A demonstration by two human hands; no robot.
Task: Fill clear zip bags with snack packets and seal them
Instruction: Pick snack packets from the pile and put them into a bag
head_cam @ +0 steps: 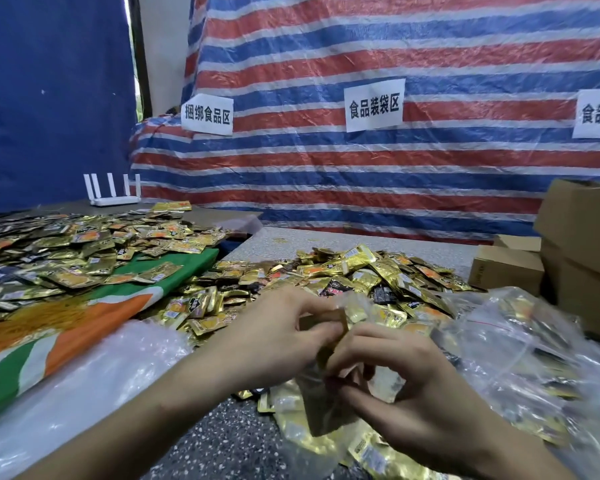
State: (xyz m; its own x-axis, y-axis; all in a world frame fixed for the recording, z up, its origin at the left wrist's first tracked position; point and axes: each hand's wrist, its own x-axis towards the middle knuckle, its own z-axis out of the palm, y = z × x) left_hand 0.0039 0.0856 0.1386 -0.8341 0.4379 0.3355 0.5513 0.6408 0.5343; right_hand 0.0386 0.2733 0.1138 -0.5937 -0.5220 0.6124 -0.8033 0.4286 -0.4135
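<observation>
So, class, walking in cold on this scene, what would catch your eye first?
Heaps of gold snack packets cover the table, centre and left. In front, the left hand and right hand pinch a clear bag holding packets. Behind hangs a red, white and blue striped tarp.

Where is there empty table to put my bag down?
Bare table shows behind the packet pile, before the tarp, left of the boxes. A small dark patch lies at the near edge, left of loose packets. Crowded: the pile, the cloth at left, the bags at right.
</observation>
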